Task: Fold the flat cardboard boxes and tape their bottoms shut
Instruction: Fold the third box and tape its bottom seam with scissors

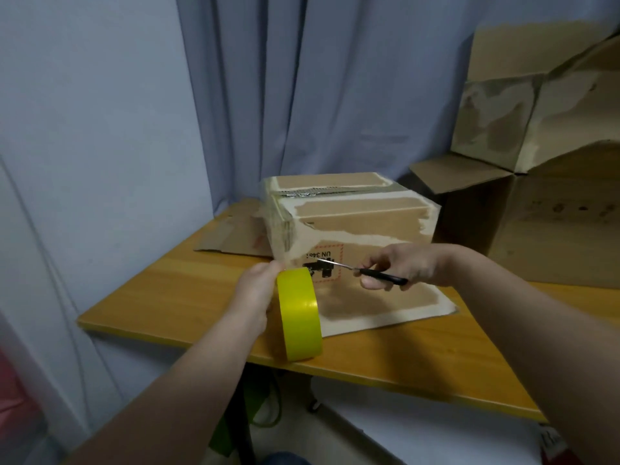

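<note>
1. While cutting the strip that seems to run from box (349, 213) to tape roll (299, 313): keep it taut, snip close to the roll, then press the loose end flat.
2. Left hand (255, 290): curled round the yellow roll, just in front of the box.
3. Right hand (399, 266): gripping black-handled scissors (364, 271), blade tips near the strip.
4. Box: folded, brown, surface torn pale in patches, taped seam uppermost; mid-desk (167, 290), flat cardboard (231, 236) beside it.
</note>
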Tool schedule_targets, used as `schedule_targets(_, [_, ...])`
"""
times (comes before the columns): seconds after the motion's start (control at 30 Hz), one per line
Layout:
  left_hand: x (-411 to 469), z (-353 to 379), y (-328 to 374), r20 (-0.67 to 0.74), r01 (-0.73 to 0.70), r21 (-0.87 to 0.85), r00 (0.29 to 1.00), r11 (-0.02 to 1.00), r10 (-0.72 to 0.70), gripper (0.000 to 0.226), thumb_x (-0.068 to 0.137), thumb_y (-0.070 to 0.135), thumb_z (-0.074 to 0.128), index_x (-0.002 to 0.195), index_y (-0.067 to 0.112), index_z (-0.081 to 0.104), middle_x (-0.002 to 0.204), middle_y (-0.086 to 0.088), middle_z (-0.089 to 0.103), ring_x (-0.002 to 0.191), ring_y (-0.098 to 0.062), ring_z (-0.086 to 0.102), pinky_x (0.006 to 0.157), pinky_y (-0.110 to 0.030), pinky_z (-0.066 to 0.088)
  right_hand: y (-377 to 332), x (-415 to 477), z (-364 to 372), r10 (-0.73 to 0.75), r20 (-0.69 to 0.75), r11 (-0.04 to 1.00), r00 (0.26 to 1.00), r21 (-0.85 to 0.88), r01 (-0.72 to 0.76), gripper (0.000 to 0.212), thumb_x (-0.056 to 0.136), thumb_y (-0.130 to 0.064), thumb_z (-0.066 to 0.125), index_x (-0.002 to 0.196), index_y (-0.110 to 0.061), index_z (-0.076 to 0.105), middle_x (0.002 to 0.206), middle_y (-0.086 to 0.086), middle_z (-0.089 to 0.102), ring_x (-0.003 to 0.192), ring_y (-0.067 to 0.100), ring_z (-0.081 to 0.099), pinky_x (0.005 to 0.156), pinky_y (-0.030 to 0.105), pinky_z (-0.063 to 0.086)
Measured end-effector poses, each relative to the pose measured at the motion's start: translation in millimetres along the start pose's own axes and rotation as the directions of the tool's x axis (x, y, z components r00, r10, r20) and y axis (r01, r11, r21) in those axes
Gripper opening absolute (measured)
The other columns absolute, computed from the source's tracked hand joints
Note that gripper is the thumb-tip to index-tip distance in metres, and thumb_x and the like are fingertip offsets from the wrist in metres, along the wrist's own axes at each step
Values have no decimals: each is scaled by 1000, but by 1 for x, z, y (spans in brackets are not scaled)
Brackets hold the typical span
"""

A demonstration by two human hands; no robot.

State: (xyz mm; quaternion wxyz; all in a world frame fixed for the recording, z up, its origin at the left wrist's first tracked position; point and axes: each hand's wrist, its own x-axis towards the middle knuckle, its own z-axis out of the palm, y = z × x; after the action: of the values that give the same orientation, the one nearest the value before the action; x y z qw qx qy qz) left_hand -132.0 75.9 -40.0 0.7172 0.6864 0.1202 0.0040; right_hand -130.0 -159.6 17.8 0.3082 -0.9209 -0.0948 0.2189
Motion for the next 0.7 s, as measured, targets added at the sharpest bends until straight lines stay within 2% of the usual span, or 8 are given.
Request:
schedule_targets(0.07, [-4,4,2,-6,23,-92,1000,995,-24,13,91,21,60,79,16,61,68,-4,57,61,-17,50,53,-27,36,-6,9,-5,-14,14,1000,1000,-27,14,72,56,-63,71,115,-22,61,99,3,57,77,11,47,66,24,39])
schedule_targets(0.17, [-4,5,1,12,64,-185,998,981,-63,9,91,18,59,86,13,63,69,-6,58,61,-18,53,53,-27,41,-14,24,-12,-41,65,998,997,-42,44,84,47,-66,72,114,-18,62,92,4,56,71,9,46,59,21,35])
schedule_targets(0.3, [0,3,-1,24,94,-214,996,972,-90,7,89,19,62,87,14,65,71,-7,60,62,-20,57,54,-28,45,-23,42,-16,-51,135,991,990,-116,67,87,46,-66,72,115,-14,61,88,6,55,67,7,46,57,21,34])
schedule_targets(0.47, [3,4,-4,6,120,-245,993,962,-122,6,88,17,63,85,14,67,66,-7,61,59,-21,58,52,-27,48,-31,59,-15,-88,172,984,981,-140,113,88,41,-70,74,113,-19,65,81,6,54,69,14,45,56,23,32])
schedule_targets(0.6, [6,4,-3,4,144,-266,989,953,-149,6,87,16,64,83,13,67,66,-7,62,61,-23,60,58,-32,51,-31,66,-17,-126,165,978,978,-142,149,75,42,-72,75,102,-28,70,84,6,59,75,20,48,67,32,34])
schedule_targets(0.7, [10,4,-3,-6,165,-254,985,953,-172,10,89,17,62,82,12,67,68,-7,62,62,-22,60,60,-32,51,-32,65,-16,-161,127,978,979,-115,176,62,51,-65,81,97,-25,74,85,6,63,68,13,51,71,31,38])
